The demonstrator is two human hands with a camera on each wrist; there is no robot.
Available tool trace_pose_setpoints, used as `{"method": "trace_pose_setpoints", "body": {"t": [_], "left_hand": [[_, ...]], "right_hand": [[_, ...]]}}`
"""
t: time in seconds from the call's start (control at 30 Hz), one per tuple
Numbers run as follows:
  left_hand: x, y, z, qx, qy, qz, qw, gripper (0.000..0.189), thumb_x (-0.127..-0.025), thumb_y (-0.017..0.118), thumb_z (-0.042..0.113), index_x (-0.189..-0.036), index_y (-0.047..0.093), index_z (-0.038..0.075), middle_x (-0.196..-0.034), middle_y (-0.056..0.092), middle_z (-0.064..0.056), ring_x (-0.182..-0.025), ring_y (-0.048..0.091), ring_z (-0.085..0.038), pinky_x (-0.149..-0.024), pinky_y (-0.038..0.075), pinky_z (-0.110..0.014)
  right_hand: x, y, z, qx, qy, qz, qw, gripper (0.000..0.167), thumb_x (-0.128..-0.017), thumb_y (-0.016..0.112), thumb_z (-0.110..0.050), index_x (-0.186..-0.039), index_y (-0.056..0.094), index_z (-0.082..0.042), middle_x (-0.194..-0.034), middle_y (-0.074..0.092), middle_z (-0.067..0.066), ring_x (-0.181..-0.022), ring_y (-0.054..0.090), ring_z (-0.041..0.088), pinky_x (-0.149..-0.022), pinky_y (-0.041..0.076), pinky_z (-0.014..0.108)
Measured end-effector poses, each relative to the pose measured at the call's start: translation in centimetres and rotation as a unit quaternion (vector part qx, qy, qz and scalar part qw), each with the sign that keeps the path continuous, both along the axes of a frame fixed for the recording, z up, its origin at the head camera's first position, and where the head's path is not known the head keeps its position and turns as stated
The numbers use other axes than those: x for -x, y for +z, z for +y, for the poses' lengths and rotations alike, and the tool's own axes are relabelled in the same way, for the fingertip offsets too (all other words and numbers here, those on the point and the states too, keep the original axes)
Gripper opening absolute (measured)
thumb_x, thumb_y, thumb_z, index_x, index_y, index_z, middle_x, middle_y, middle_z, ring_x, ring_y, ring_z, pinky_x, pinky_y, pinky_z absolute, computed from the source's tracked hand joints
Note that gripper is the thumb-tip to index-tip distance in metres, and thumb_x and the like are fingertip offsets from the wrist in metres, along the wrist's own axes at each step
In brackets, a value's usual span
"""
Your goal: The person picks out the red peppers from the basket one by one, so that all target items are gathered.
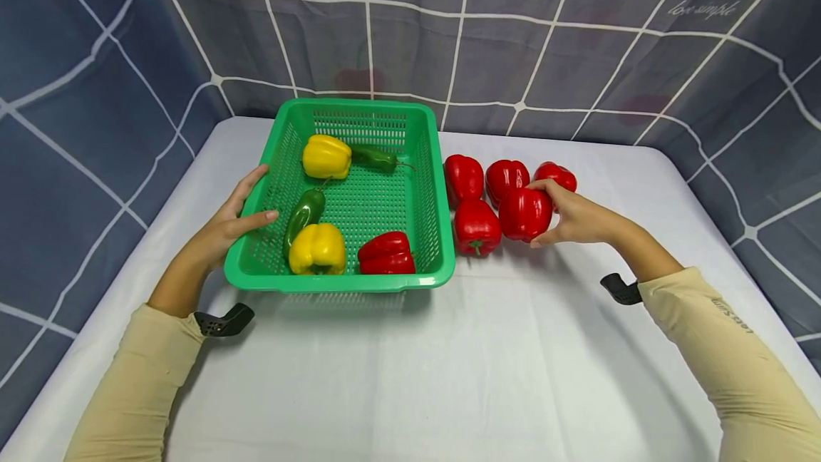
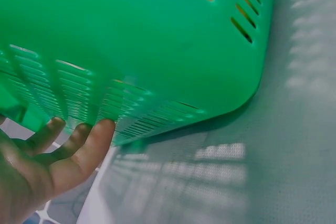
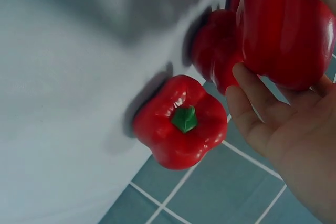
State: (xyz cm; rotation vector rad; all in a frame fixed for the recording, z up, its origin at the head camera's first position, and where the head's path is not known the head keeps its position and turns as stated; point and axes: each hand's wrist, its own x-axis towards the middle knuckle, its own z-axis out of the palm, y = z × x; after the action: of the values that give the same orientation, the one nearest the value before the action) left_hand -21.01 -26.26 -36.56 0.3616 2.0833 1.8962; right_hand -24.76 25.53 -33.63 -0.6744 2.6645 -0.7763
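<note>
My right hand (image 1: 574, 218) grips a red bell pepper (image 1: 524, 214) between thumb and fingers; in the right wrist view this pepper (image 3: 283, 30) is at the upper right, its top cut off by the frame. At the left side of a green plastic basket (image 1: 445, 248), my left hand (image 1: 221, 234) holds the rim, thumb over it. The left wrist view shows the left fingers (image 2: 94, 148) against the slotted outer wall. Inside the basket lie yellow bell peppers (image 1: 327, 157), green long peppers (image 1: 304, 216) and one red bell pepper (image 1: 387, 254).
Several more red bell peppers (image 1: 477, 227) are grouped right of the basket, close around the held one. One red pepper (image 3: 181, 121) shows its green stem toward the right wrist camera. A white cloth (image 1: 481, 362) covers the table, and a grey-blue checked curtain (image 1: 410, 41) surrounds it.
</note>
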Motion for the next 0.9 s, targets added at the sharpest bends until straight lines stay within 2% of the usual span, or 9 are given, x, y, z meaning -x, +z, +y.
{"method": "trace_pose_setpoints", "body": {"t": [0.3,0.47,0.7,0.9], "left_hand": [[0.0,0.0,0.0,-0.009,-0.003,-0.003,0.9999,0.074,-0.093,0.047,0.012,-0.146,0.000,0.034,-0.150,-0.006,-0.021,-0.108,0.043,-0.011,-0.073,0.053,-0.026],[0.0,-0.1,0.0,-0.007,0.000,0.000,1.0000,0.074,-0.093,0.047,0.012,-0.146,0.001,0.033,-0.150,-0.006,-0.020,-0.110,0.042,-0.013,-0.073,0.053,-0.025],[0.0,-0.2,0.0,0.010,0.007,0.005,0.9999,0.073,-0.093,0.047,0.013,-0.146,0.001,0.035,-0.152,-0.010,-0.013,-0.120,0.031,-0.023,-0.075,0.052,-0.022],[0.0,-0.1,0.0,0.004,0.005,0.004,1.0000,0.073,-0.093,0.046,0.012,-0.146,0.001,0.034,-0.152,-0.008,-0.015,-0.113,0.038,-0.016,-0.074,0.052,-0.024]], "right_hand": [[0.1,-1.0,0.0,-0.001,0.009,0.004,1.0000,0.085,-0.063,0.083,-0.017,-0.128,0.032,-0.001,-0.123,0.045,0.017,-0.117,0.041,0.033,-0.090,0.044,0.054],[0.2,-1.5,0.0,0.000,0.022,-0.007,0.9997,0.085,-0.064,0.083,-0.019,-0.129,0.030,0.000,-0.125,0.042,0.016,-0.118,0.040,0.032,-0.093,0.041,0.054],[0.3,-2.2,0.0,-0.008,0.017,-0.013,0.9997,0.085,-0.064,0.083,-0.018,-0.129,0.031,-0.001,-0.126,0.043,0.014,-0.119,0.040,0.031,-0.093,0.041,0.054],[0.2,-2.6,0.1,-0.007,0.017,-0.023,0.9996,0.084,-0.064,0.083,-0.019,-0.129,0.031,-0.002,-0.126,0.043,0.014,-0.119,0.039,0.032,-0.093,0.041,0.054]]}}
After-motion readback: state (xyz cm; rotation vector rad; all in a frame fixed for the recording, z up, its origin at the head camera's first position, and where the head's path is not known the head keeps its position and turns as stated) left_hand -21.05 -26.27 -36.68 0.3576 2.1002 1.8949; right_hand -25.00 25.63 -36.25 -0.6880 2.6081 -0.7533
